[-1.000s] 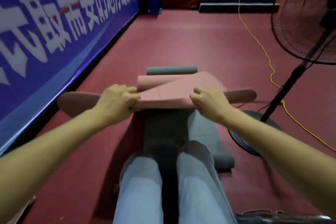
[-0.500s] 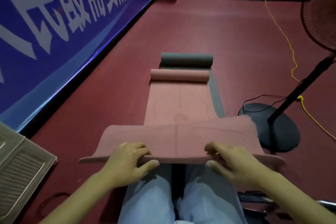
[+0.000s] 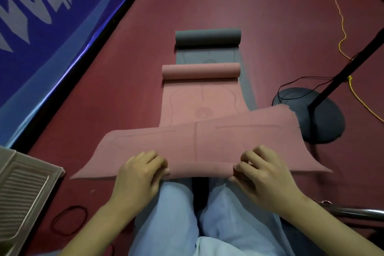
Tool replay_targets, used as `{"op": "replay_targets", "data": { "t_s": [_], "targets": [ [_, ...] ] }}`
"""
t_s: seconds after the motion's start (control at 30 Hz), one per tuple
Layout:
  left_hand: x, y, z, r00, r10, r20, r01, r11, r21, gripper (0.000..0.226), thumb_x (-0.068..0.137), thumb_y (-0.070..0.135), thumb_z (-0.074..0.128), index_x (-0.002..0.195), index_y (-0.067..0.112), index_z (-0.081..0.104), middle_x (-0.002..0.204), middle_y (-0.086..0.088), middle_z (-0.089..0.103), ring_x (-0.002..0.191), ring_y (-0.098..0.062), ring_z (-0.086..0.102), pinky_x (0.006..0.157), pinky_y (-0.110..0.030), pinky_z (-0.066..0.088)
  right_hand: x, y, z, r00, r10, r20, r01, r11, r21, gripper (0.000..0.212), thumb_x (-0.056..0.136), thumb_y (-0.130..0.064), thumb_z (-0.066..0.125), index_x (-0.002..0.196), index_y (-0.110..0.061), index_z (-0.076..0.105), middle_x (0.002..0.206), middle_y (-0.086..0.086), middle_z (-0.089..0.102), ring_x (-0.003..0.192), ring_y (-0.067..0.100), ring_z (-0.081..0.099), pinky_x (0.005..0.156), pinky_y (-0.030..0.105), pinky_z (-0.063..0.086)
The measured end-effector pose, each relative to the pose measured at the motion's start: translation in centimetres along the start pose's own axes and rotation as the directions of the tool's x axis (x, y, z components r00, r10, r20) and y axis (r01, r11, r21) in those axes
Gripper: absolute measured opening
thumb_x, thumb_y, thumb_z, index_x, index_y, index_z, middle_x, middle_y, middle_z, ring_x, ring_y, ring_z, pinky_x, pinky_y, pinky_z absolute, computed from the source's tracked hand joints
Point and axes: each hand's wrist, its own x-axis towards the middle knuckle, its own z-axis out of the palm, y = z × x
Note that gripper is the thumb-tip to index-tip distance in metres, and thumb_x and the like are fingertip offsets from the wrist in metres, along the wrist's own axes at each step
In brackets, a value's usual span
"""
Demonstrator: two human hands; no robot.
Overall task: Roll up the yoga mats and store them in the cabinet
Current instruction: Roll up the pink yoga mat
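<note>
A pink yoga mat (image 3: 199, 102) stretches away from me on the red floor, its far end curled into a roll. Its near end is lifted over my knees, and the edge is folded under into a small first turn. My left hand (image 3: 141, 170) grips that folded edge on the left, fingers curled over it. My right hand (image 3: 261, 170) pinches the same edge on the right. Under the pink mat lies a grey yoga mat (image 3: 207, 37), its far end rolled up beyond the pink roll.
A standing fan's round black base (image 3: 315, 114) and slanted pole sit right of the mats, with a black cord and a yellow cable (image 3: 342, 33) on the floor. A blue banner wall (image 3: 41, 27) runs along the left. A beige louvred panel (image 3: 22, 199) and a black elastic loop (image 3: 68, 220) lie near left.
The view has tipped down and I have drawn the pink mat's near end toward my lap. Its edge, flat half a second ago, is now curled under between my hands.
</note>
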Motion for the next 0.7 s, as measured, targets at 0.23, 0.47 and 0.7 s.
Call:
{"op": "replay_targets", "data": {
  "t_s": [0.23,0.47,0.7],
  "targets": [
    [-2.7,0.6,0.4,0.996,-0.04,0.076,0.038,0.999,0.031,0.044,0.081,0.062,0.074,0.091,0.021,0.062,0.082,0.005,0.046,0.072,-0.024,0.044,0.062,-0.038,0.035,-0.6,-1.6,-0.1,0.988,0.14,0.061,-0.133,0.986,-0.102,0.017,0.086,-0.035,0.069,0.09,-0.018,0.069,0.094,-0.002,0.063,0.095,0.031,0.056,0.071,0.04,0.035],
    [-1.9,0.3,1.0,0.995,-0.066,0.081,0.063,0.997,0.043,0.046,0.088,0.066,0.057,0.085,0.02,0.057,0.081,0.005,0.043,0.071,-0.023,0.041,0.063,-0.036,0.028,-0.1,-3.0,1.0,0.982,0.174,0.074,-0.163,0.977,-0.139,0.016,0.071,-0.022,0.073,0.086,-0.017,0.068,0.096,-0.004,0.066,0.107,0.033,0.056,0.08,0.043,0.032],
    [-2.0,1.0,0.7,0.993,-0.102,0.054,0.098,0.993,0.065,0.04,0.089,0.058,0.057,0.086,0.018,0.061,0.085,0.005,0.049,0.074,-0.023,0.039,0.064,-0.037,0.031,-0.4,-2.5,2.5,0.966,0.259,0.012,-0.259,0.963,0.071,0.011,0.083,-0.021,0.063,0.092,-0.018,0.068,0.097,-0.005,0.063,0.089,0.027,0.058,0.081,0.038,0.033]
  ]
}}
